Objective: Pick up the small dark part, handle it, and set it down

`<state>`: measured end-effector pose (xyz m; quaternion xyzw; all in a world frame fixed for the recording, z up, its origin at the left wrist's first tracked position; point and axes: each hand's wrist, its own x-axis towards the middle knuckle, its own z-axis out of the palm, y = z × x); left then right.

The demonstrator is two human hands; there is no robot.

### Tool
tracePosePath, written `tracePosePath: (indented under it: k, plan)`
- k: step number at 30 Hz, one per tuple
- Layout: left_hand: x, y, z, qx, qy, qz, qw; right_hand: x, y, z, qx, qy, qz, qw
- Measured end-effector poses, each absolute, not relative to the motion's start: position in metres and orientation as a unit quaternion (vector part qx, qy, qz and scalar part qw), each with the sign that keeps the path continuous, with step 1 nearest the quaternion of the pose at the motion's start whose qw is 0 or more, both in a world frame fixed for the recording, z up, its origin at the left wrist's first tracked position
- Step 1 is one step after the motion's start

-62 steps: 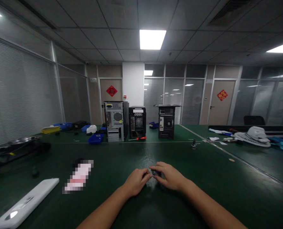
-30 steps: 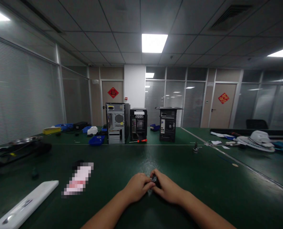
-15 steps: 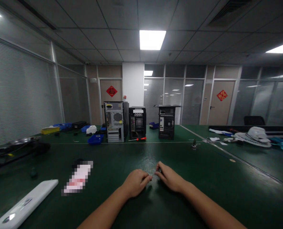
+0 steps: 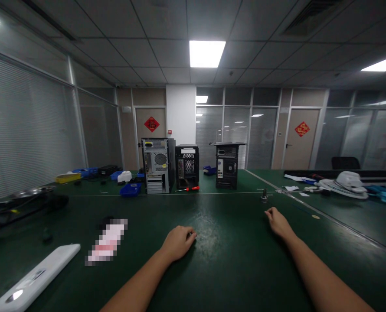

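My left hand [image 4: 179, 243] rests low over the green table [image 4: 219, 277], its fingers curled and the thumb close to the index finger. Whatever it may hold is hidden. Further out to the right, my right hand [image 4: 278, 223] is closed, fingertips bent together. Its grasp is turned from view, so I cannot make out what is inside. Just beyond these fingertips stands a small metal part [image 4: 263, 197] with a round shiny base and a narrow dark top. The right hand appears apart from it.
Computer cases [image 4: 158, 167] stand at the back, with a red-handled screwdriver [image 4: 192, 188] before them. Blue bins [image 4: 130, 189] lie beside them. To the left are a white panel [image 4: 38, 275] and a blurred-out pink item [image 4: 107, 242]. A white hat [image 4: 347, 184] lies at right.
The hands were together around a small dark round part with a metallic face. They have separated: my right hand moved right and forward, my left slightly left. The dark part no longer shows.
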<state>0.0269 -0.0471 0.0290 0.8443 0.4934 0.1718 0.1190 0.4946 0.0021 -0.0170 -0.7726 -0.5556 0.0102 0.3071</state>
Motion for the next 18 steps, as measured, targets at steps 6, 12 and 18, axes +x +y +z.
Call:
tracePosePath:
  k: [6, 12, 18]
  plan:
    - [0.025, -0.043, 0.024, 0.849, 0.482, 0.187, 0.110, 0.510, 0.006, -0.028, -0.766, -0.552, -0.036, 0.327]
    - [0.025, -0.043, 0.024, 0.846, 0.488, 0.183, 0.107, 0.517, -0.003, -0.023, -0.777, -0.529, -0.110, 0.324]
    - [0.025, -0.041, 0.021, 0.847, 0.486, 0.188, 0.103, 0.511, -0.010, -0.016, -0.781, -0.520, -0.100, 0.333]
